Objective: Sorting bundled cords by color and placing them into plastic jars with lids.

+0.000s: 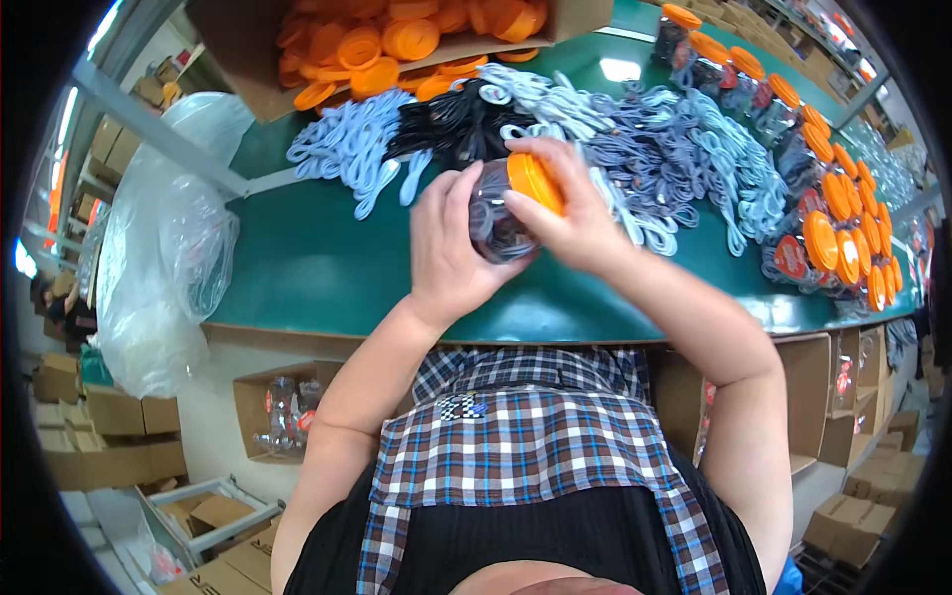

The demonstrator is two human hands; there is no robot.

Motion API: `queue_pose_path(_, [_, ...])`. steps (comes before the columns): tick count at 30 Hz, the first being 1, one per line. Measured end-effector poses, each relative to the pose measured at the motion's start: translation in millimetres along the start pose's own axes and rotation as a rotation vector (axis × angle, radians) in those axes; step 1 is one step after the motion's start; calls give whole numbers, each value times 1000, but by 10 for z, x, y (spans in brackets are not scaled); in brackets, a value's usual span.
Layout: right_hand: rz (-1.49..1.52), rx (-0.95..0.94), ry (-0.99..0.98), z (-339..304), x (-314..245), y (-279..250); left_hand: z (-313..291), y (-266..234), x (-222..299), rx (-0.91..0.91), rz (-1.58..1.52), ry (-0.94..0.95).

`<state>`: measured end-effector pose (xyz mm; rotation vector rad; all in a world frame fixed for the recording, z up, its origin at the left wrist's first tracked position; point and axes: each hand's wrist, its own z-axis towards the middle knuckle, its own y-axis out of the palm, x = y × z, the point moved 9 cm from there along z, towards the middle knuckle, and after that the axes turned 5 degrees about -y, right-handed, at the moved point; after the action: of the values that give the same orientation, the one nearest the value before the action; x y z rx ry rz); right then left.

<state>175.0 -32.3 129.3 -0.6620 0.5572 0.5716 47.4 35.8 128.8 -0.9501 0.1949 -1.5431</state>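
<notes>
My left hand is wrapped round a clear plastic jar, tilted over the table with dark and pale looped cords inside. On its mouth sits an orange lid, which my right hand grips with the thumb on one side and the fingers on the other. I cannot tell how tightly the lid is screwed on. Just beyond my hands lie bundled cords: light blue ones, black ones, whitish ones, grey ones and pale blue-green ones.
Loose orange lids spill from a cardboard box at the back left of the green table. Several filled, orange-lidded jars stand along the right. A clear plastic bag hangs at the left. Below, a carton holds empty jars.
</notes>
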Motion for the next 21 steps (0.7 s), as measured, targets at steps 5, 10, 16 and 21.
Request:
queue_pose_path(5, [35, -35, 23, -21, -161, -105, -32, 95, -145, -127, -212, -147])
queue_pose_path(10, [-222, -307, -344, 22, -510, -189, -17, 326, -161, -272, -929, -354])
queue_pose_path(16, [-309, -166, -303, 15, -597, -381, -6, 316, -46, -85, -459, -31])
queue_pose_path(21, [-483, -142, -201, 302, -578, -580, 327, 354, 129, 60, -287, 106])
